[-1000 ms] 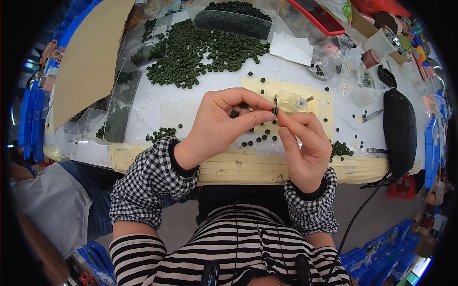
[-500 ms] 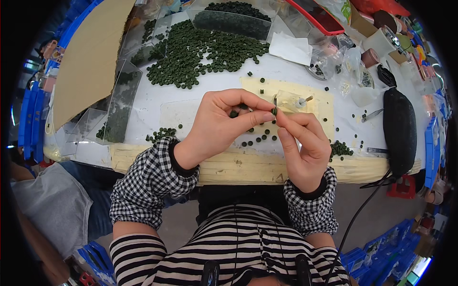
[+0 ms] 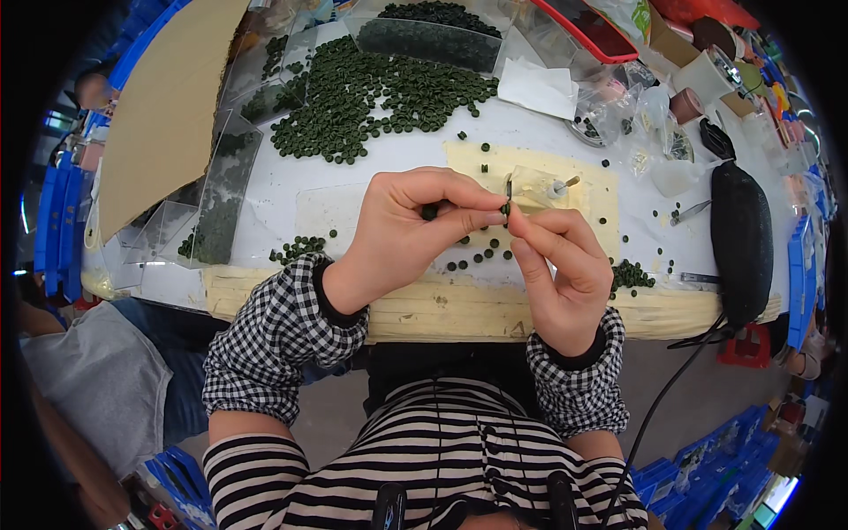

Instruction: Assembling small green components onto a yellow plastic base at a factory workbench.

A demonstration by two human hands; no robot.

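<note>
My left hand (image 3: pixel 397 225) pinches a small dark green round piece (image 3: pixel 505 209) between thumb and index finger. Another such piece (image 3: pixel 430 212) is tucked under its curled fingers. From the other side, my right hand (image 3: pixel 570 278) meets the pinched piece with its closed fingertips, which partly cover it. Just above the fingertips a thin upright metal pin or blade (image 3: pixel 509 188) stands against a taped, cream-coloured block (image 3: pixel 533 187). Whether the piece touches it, I cannot tell. A few loose green pieces (image 3: pixel 478 258) lie on the table below my hands.
A big heap of green pieces (image 3: pixel 353 97) spreads at the back left, by clear bins (image 3: pixel 428 44) and a cardboard sheet (image 3: pixel 168 115). Small piles (image 3: pixel 630 276) lie near the front edge. A red-edged phone (image 3: pixel 590 31), plastic bags and a black pouch (image 3: pixel 740 238) occupy the right.
My hands stay nearly in place. The pinched piece has shifted very slightly down and left, and my left fingers have closed a little more over the pieces tucked beneath them.
</note>
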